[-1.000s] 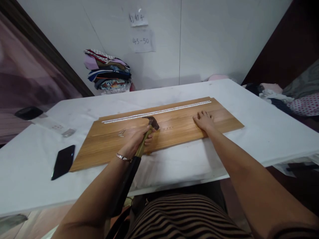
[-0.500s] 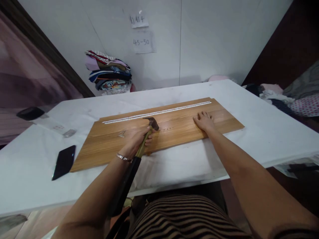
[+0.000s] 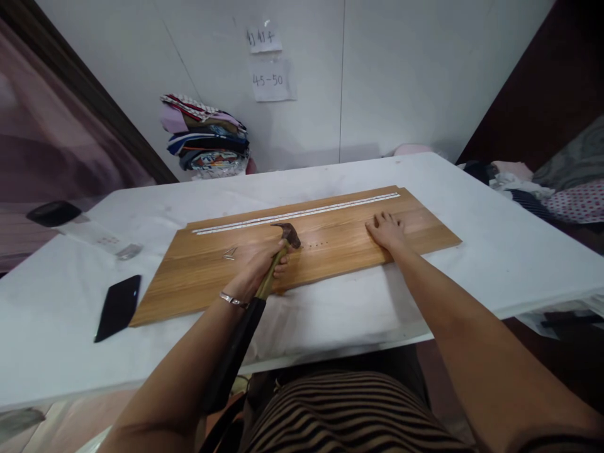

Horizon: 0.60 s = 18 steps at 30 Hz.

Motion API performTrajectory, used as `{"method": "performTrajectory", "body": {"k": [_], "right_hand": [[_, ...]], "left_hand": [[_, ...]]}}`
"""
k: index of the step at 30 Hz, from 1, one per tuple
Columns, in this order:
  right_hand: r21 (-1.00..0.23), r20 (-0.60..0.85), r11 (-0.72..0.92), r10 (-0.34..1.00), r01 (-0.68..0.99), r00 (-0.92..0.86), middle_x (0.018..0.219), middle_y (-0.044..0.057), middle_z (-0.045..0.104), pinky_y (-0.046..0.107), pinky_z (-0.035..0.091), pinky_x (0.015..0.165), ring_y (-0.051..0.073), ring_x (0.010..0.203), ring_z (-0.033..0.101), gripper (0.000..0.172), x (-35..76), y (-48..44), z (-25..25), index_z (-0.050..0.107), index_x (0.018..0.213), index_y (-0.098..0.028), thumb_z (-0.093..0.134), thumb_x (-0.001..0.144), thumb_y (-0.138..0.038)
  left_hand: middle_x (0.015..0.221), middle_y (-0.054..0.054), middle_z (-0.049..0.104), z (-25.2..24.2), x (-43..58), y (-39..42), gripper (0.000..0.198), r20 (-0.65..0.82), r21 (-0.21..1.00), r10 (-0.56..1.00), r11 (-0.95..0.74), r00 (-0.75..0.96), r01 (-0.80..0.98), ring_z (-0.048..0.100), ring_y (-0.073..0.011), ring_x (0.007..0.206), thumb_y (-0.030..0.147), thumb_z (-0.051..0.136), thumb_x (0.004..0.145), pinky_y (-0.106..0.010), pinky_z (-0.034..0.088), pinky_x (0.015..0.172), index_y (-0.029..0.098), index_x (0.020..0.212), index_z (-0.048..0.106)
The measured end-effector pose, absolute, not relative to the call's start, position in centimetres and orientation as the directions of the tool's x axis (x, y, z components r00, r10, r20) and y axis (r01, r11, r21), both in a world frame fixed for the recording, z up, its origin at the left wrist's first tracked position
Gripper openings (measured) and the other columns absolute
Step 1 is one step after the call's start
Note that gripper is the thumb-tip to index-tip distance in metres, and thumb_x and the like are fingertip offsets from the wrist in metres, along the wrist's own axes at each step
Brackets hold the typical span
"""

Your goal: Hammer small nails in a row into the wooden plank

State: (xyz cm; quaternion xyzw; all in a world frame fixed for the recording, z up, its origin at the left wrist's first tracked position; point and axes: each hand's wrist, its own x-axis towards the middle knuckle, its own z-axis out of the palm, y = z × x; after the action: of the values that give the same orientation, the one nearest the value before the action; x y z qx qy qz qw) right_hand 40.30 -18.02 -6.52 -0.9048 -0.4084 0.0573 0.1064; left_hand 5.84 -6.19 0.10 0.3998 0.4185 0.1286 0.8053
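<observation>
A long wooden board (image 3: 198, 277) lies across the white table (image 3: 495, 245). My left hand (image 3: 257, 261) is wrapped round the handle of a hammer (image 3: 287, 234), just below its dark head, which rests on the board's middle. A short row of small nails (image 3: 315, 243) stands in the wood just right of the hammer head. My right hand (image 3: 387, 230) lies flat on the board's right part, fingers spread. A few loose nails (image 3: 230, 253) lie on the board left of my left hand. A pale strip (image 3: 297, 212) runs along the board's far edge.
A black phone (image 3: 117, 306) lies on the table left of the board. A small metal piece (image 3: 129, 251) and a dark object (image 3: 53, 213) sit further left. Folded fabrics (image 3: 205, 141) are stacked against the wall. Clothes (image 3: 566, 198) lie at the right.
</observation>
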Motion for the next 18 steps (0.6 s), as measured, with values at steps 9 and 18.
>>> {"method": "performTrajectory", "body": {"k": [9, 18], "right_hand": [[-0.242, 0.011, -0.628, 0.76, 0.739, 0.65, 0.163, 0.017, 0.043, 0.059, 0.023, 0.12, 0.033, 0.15, 0.033, 0.059, 40.6, -18.0, -6.9, 0.057, 0.142, -0.017, 0.03, 0.103, -0.052], [-0.244, 0.024, -0.628, 0.758, 0.739, 0.652, 0.159, 0.018, 0.046, 0.058, 0.024, 0.119, 0.033, 0.148, 0.035, 0.058, 40.6, -18.0, -6.9, 0.058, 0.139, -0.017, 0.03, 0.103, -0.052]], "left_hand": [[0.058, 0.006, 0.044, -0.2, 5.7, -5.8, 0.021, -0.563, 0.745, 0.534, 0.658, 0.631, 0.109, 0.034, -0.0051, 0.036, 0.036, 0.056, 0.098, -0.014, 0.027, 0.032, 0.016, 0.092, 0.057], [0.058, 0.006, 0.042, 0.8, 5.9, -6.5, 0.026, -0.564, 0.752, 0.541, 0.648, 0.624, 0.117, 0.032, -0.0046, 0.037, 0.037, 0.045, 0.102, -0.013, 0.026, 0.032, 0.016, 0.09, 0.056]]}}
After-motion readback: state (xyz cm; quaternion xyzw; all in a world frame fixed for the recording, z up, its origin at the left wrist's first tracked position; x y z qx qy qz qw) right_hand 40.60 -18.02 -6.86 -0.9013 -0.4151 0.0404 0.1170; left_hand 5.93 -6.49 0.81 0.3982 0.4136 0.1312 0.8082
